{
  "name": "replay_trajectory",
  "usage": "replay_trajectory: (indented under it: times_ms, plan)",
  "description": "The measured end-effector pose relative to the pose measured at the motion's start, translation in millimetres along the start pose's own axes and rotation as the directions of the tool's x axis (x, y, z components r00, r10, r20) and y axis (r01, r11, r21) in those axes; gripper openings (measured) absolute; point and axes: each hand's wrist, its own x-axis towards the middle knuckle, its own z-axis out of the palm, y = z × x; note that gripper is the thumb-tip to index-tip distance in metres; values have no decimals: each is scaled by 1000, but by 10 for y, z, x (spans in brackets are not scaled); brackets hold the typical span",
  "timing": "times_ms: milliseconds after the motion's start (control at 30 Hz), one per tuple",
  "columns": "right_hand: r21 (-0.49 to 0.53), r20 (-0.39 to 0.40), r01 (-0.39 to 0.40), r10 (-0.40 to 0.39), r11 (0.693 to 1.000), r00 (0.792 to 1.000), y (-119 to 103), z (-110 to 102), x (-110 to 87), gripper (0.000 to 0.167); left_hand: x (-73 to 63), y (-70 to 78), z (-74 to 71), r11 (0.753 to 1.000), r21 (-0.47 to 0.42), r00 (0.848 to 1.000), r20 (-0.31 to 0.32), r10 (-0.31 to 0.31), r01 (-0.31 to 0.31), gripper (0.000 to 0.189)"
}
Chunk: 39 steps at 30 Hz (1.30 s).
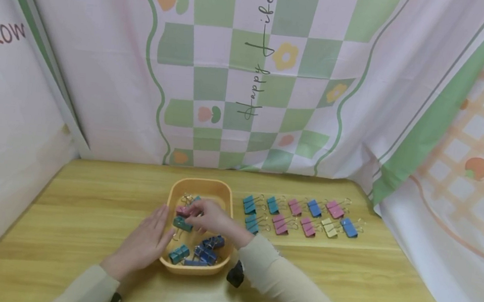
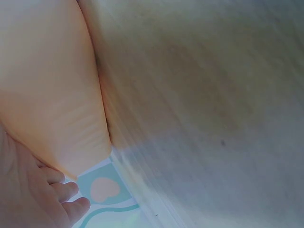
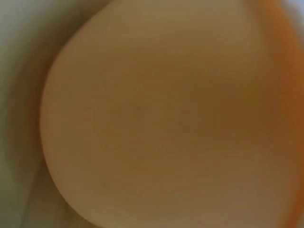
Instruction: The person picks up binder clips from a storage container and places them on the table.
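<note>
In the head view an orange tray (image 1: 165,263) holds loose binder clips in several colours. My left hand (image 1: 148,236) lies along the tray's left wall with its fingers extended. The left wrist view has this hand's fingers (image 2: 64,190) against the outer wall. My right hand (image 1: 212,217) reaches over the right rim, and its thumb and index finger pinch a pink binder clip (image 1: 182,211) near the tray's middle. Just below the fingertips is a teal binder clip (image 1: 182,223). Another teal clip (image 1: 179,253) and some dark blue clips (image 1: 206,254) lie at the near end.
Right of the tray, binder clips lie in two rows on the wooden table (image 1: 299,277): teal (image 1: 250,204), pink (image 1: 280,224), blue (image 1: 349,228) and yellow (image 1: 330,228). A checked curtain (image 1: 251,72) hangs behind the table. The right wrist view is filled by the blurred tray wall.
</note>
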Motion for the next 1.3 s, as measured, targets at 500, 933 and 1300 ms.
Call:
replay_trajectory:
  times_ms: [500,933,1300]
  plan:
    - [117,106,-109,97,987,990,94,188,81,22,5,-20,25,1000,5,1000,-17,14,-14,61]
    - [110,95,-119,109,987,990,127,230,82,11,7,-11,16,1000,10,1000,0,6,-6,62]
    - [60,18,-133,132,989,991,129,164,70,6,6,-5,-1,1000,5,1000,7,-4,4,63]
